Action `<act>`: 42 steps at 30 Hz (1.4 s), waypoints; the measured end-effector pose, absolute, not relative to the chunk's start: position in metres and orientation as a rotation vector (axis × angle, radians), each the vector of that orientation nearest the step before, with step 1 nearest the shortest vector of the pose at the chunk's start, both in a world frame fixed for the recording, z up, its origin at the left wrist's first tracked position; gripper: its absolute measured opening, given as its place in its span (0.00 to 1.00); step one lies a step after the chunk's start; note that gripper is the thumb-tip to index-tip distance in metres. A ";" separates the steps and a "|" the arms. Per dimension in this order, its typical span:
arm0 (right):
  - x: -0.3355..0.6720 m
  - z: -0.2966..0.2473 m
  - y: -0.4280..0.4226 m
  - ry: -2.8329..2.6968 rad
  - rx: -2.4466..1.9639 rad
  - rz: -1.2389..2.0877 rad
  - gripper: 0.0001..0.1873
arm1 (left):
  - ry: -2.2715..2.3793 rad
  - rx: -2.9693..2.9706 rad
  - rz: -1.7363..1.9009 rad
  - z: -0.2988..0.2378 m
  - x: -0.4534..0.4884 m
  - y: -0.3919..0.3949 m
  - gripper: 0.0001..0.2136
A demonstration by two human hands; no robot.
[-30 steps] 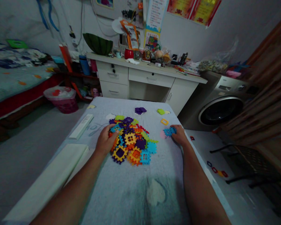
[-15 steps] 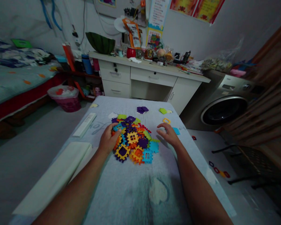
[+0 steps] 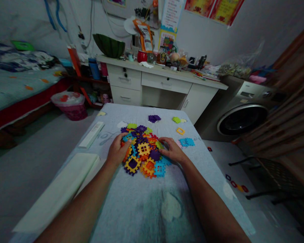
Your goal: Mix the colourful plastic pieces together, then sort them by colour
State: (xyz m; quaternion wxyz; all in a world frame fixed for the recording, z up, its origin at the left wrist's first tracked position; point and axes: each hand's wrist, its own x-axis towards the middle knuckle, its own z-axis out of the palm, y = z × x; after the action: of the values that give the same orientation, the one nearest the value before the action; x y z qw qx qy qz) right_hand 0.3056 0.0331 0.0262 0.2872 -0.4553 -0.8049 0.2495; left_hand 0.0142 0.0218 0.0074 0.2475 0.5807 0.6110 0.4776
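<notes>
A heap of interlocking plastic building tiles [image 3: 143, 148] in purple, yellow, orange, blue, green and red lies on the cloth-covered table. My left hand [image 3: 118, 149] rests against the heap's left side, thumb and fingers apart around its edge tiles. At the right side, my right hand [image 3: 174, 150] reaches in with fingers apart, beside a lime green tile [image 3: 159, 145]; its fingertips touch the heap. Behind the heap sit purple tiles [image 3: 154, 118]. To the right lie a lime green tile [image 3: 176, 119], a yellow frame tile [image 3: 180, 131] and blue tiles [image 3: 186, 142].
A white box [image 3: 91, 135] and a folded pale cloth [image 3: 66, 189] lie along the table's left edge. Beyond stands a white desk [image 3: 126, 79] full of items. A washing machine [image 3: 243, 108] and a low chair [image 3: 273, 175] are on the right.
My right hand has moved left from near the loose blue tiles to the heap, uncovering more of those tiles. My left hand has stayed in place.
</notes>
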 end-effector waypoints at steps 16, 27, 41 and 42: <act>0.320 0.022 0.041 -1.903 -1.334 0.607 0.23 | 1.701 1.612 1.318 0.005 0.013 0.023 0.21; 0.332 0.013 0.067 -1.937 -1.406 0.373 0.19 | 1.679 1.613 1.326 0.004 0.014 0.024 0.21; 0.400 0.028 0.199 -1.573 -1.912 0.120 0.11 | 1.669 1.594 1.314 0.012 0.015 0.021 0.22; 0.402 0.027 0.204 -1.557 -1.924 0.115 0.10 | 1.660 1.592 1.323 0.012 0.014 0.021 0.22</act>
State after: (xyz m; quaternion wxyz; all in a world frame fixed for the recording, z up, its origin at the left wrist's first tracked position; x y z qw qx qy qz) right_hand 0.4015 0.2037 0.0273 0.3257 -0.7342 -0.5941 0.0437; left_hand 0.0145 0.0212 0.0117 0.2417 0.5823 0.6070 0.4838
